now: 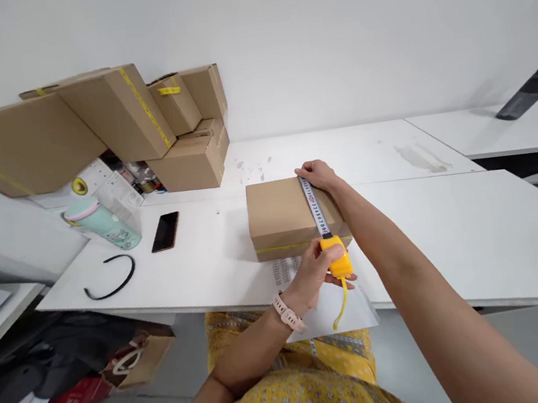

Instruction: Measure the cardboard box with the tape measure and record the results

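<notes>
A closed cardboard box lies on the white table in front of me. Across its top, near the right end, runs the pulled-out blade of a yellow tape measure. My left hand is closed around the tape measure's case at the box's near edge, and a yellow strap hangs from it. At the far edge, my right hand pinches the end of the blade against the box. Under the box's near side, a printed paper sheet sticks out past the table's front edge.
Several cardboard boxes are stacked at the back left. Near them are a mint-green tumbler, a phone and a black headband. A dark bottle-like object leans at the far right. The white table meets the wall behind.
</notes>
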